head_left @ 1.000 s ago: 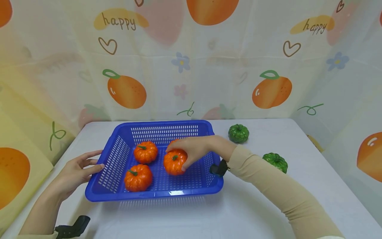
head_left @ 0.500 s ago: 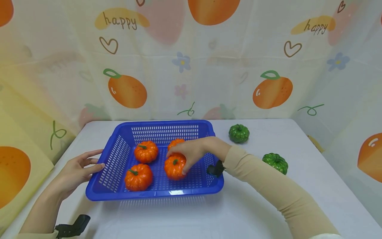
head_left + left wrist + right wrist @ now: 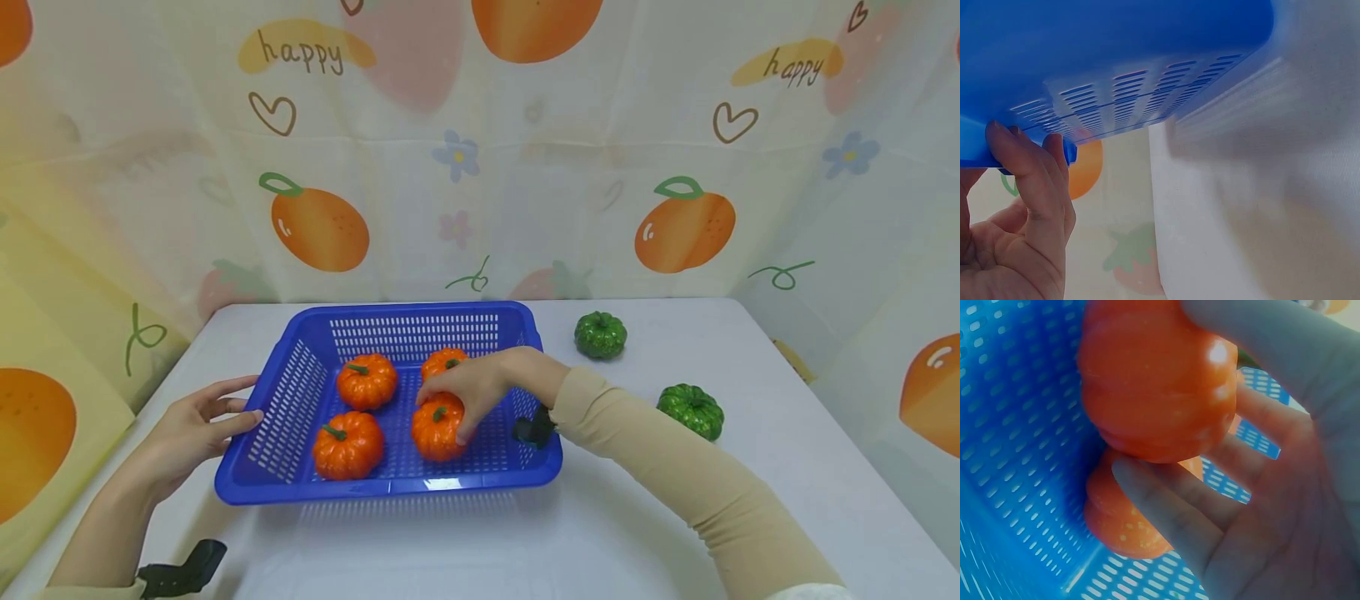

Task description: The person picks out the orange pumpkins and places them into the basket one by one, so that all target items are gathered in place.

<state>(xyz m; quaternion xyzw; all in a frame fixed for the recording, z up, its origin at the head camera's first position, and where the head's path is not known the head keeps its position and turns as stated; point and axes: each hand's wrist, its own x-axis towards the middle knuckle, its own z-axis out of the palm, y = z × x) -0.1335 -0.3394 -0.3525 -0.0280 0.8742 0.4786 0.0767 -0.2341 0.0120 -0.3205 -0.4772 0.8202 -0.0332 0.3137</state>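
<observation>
The blue plastic basket (image 3: 360, 492) stands on the table with several small orange pumpkins inside. My left hand (image 3: 191, 429) grips its left rim, thumb on top and fingers (image 3: 1032, 169) against the outer side. Inside the right half, my right hand (image 3: 480, 383) holds an orange pumpkin (image 3: 435, 435) with a green stem, thumb at its near side and fingers at its far side. Behind it sits another orange pumpkin (image 3: 441, 362), partly hidden by that hand. Two more, a rear pumpkin (image 3: 366, 383) and a front pumpkin (image 3: 348, 447), rest in the left half.
Two shiny green pumpkins lie on the white table (image 3: 780, 433) right of the basket: a far one (image 3: 601, 335) and a nearer one (image 3: 691, 410), close to the right sleeve (image 3: 660, 458). A fruit-printed curtain (image 3: 525, 208) hangs behind the table.
My right hand has brought the orange pumpkin slightly toward the basket's front, and the pumpkin behind it shows more. My left hand and the basket have stayed in place.
</observation>
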